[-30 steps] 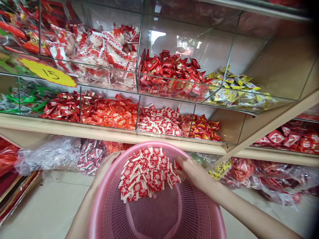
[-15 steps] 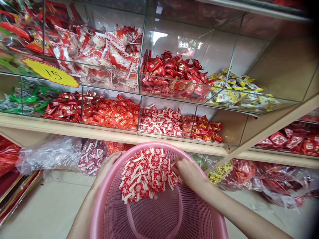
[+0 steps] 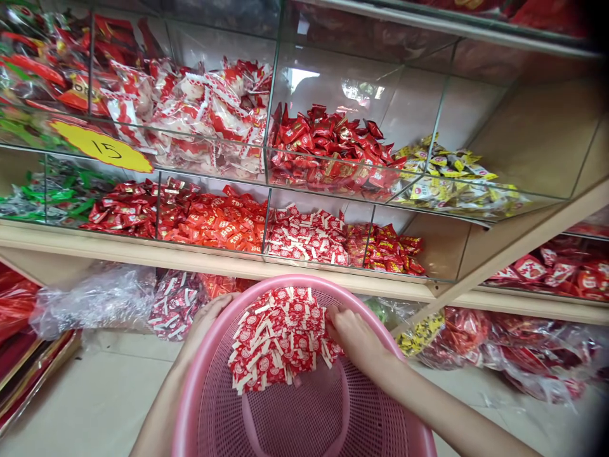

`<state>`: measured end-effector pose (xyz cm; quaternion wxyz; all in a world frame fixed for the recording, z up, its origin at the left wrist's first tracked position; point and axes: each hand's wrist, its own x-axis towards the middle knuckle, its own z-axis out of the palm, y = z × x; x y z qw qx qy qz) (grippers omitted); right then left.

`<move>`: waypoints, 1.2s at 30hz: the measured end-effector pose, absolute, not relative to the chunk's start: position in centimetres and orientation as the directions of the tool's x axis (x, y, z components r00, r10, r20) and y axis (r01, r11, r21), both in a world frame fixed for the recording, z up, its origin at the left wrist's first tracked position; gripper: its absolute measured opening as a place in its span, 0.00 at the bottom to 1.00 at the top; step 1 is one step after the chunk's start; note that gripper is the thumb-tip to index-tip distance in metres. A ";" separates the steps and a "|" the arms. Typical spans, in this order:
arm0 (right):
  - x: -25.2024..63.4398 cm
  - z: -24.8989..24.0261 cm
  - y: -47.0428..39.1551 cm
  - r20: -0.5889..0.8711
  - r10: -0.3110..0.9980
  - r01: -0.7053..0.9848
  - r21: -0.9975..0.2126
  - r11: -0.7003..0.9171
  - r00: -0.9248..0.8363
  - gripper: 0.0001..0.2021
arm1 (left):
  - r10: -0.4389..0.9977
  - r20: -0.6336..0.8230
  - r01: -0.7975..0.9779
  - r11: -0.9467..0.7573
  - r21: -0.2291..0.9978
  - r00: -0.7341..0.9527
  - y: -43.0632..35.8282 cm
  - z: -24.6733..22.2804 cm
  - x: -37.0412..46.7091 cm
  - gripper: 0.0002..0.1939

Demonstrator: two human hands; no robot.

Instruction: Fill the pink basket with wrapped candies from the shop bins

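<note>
A pink mesh plastic basket [image 3: 190,381] is tilted with its mouth facing me. Inside, red-and-white wrapped candies [image 3: 280,339] lie heaped against its far wall. My left hand [image 3: 212,315] holds the basket's left side from outside, its fingertips partly hidden behind the rim. My right hand [image 3: 354,336] reaches in over the right rim. Its fingers are curled closed at the right edge of the heap, on some of the candies; the fingertips are partly hidden.
A wooden shelf [image 3: 128,251] with glass-fronted compartments of wrapped candies stands just beyond the basket. A yellow price tag [image 3: 104,147] marked 15 hangs on the upper glass. Plastic bags [image 3: 99,298] of candies lie beneath the shelf, on the tiled floor [image 3: 124,368].
The view has tilted slightly, so the shelf sits a little lower in the picture. My right hand has shifted slightly at the candies; my left hand stays on the basket.
</note>
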<state>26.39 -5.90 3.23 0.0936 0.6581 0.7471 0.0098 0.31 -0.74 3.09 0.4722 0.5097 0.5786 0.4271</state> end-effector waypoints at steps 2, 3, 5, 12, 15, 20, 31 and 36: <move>26.5 3.3 -6.2 -0.113 0.985 0.978 0.152 0.145 -0.128 0.07 | 0.997 -0.076 0.208 0.076 0.975 -0.010 -0.6 2.8 0.1 0.19; 26.5 3.6 -6.4 -0.106 0.986 0.974 0.169 0.149 -0.133 0.08 | 0.998 -0.059 0.217 0.058 0.974 0.000 -0.5 2.6 0.0 0.19; 26.6 4.4 -6.7 -0.094 0.986 0.966 0.207 0.157 -0.140 0.09 | 0.999 -0.040 0.236 0.038 0.971 0.003 -0.3 2.2 -0.2 0.18; 26.3 11.3 -2.8 0.173 0.943 0.957 0.102 0.272 -0.286 0.09 | 0.999 -0.043 0.199 0.039 0.979 0.020 -0.3 1.7 -0.3 0.20; 25.8 12.8 1.3 0.198 0.885 0.907 0.119 0.405 -0.421 0.09 | 0.998 -0.038 0.178 0.030 0.984 0.040 -0.5 1.4 -0.4 0.20; 25.3 11.8 7.4 -0.024 0.832 0.823 0.131 0.553 -0.555 0.12 | 1.000 -0.017 0.217 0.013 0.976 0.015 -0.5 1.5 -0.5 0.19; 24.7 10.2 9.9 -0.143 0.840 0.815 0.204 0.543 -0.524 0.14 | 0.998 -0.061 0.142 0.062 0.988 -0.008 -0.6 2.8 -0.1 0.17; 24.3 10.7 9.4 -0.169 0.821 0.771 0.283 0.571 -0.546 0.14 | 0.998 -0.070 0.215 0.069 0.974 -0.005 -0.6 2.9 -0.2 0.18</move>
